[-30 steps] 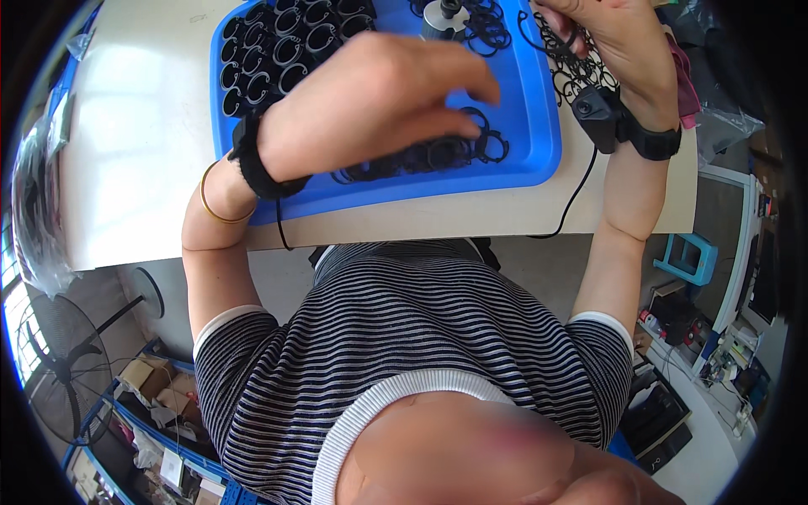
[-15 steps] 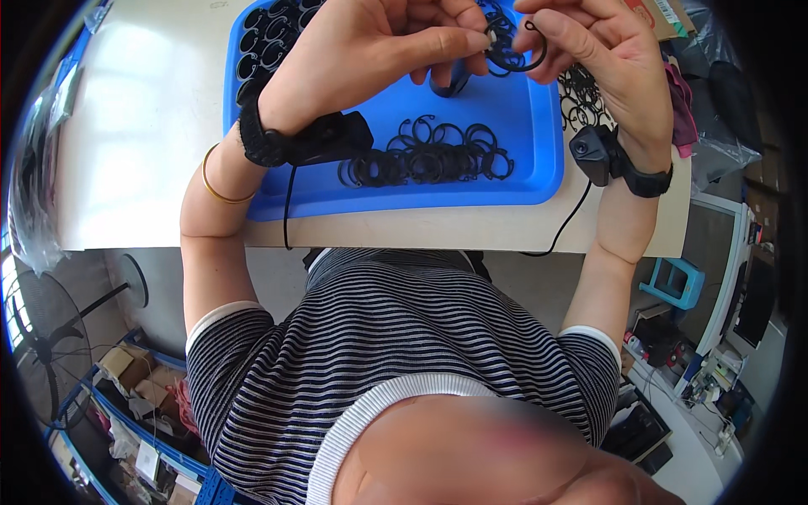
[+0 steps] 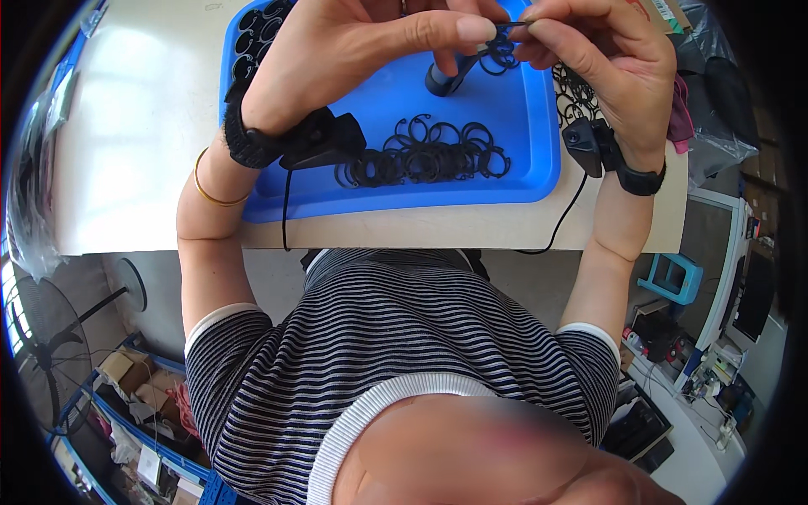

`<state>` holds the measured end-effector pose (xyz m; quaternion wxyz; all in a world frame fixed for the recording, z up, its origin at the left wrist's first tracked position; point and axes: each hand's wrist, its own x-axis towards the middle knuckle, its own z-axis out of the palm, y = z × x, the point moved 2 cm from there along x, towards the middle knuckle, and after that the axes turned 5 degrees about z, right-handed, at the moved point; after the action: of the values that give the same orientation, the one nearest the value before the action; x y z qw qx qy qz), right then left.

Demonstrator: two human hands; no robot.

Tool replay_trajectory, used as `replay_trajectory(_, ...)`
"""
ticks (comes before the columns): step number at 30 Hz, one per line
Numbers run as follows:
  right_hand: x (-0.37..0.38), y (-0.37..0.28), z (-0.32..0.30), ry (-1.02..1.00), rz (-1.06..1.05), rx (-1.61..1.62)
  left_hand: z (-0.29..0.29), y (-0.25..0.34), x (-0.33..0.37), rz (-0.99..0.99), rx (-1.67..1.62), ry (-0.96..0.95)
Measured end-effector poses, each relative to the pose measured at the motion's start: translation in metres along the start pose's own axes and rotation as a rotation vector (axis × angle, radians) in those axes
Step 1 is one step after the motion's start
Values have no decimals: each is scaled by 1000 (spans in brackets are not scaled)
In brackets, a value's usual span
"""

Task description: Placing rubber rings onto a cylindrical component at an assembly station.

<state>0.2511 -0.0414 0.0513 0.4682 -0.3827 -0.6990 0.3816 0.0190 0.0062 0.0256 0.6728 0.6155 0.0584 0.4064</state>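
Note:
A thin black retaining ring [image 3: 511, 23] is seen edge-on above the far part of a blue tray [image 3: 539, 126]. My left hand [image 3: 370, 46] pinches its left side between thumb and fingers. On the other side, the thumb and fingertips of my right hand [image 3: 602, 50] grip it. Fingers hide much of the ring. Just below my left fingers, a dark cylindrical piece [image 3: 438, 82] rests in the tray. Loose black rings [image 3: 502, 57] lie behind the hands, and a larger heap of rings [image 3: 429, 160] spreads over the near part of the tray.
Rows of dark round parts [image 3: 251, 42] fill the tray's far left corner. More black rings [image 3: 576, 94] lie on the pale table [image 3: 135, 151] right of the tray. Cables [image 3: 287, 210] hang from both wrist devices over the table edge. A fan [image 3: 50, 337] stands lower left.
The ring has turned from showing its open round face to lying edge-on between my fingers. My hands have come closer together, and the left wrist has shifted slightly left.

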Motion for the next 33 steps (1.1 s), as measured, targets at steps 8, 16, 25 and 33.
replay_trajectory(8,20,4,-16,-5,363,-369,-16,2,7,309,481,-100)
replay_trajectory(16,14,70,-18,-283,306,-1054,-10,-3,8,224,843,-134)
replay_trajectory(25,18,102,-18,-402,454,-1173,-12,-6,11,109,837,-169)
replay_trajectory(33,28,89,-11,-426,400,-1164,-13,-6,11,115,846,-179)
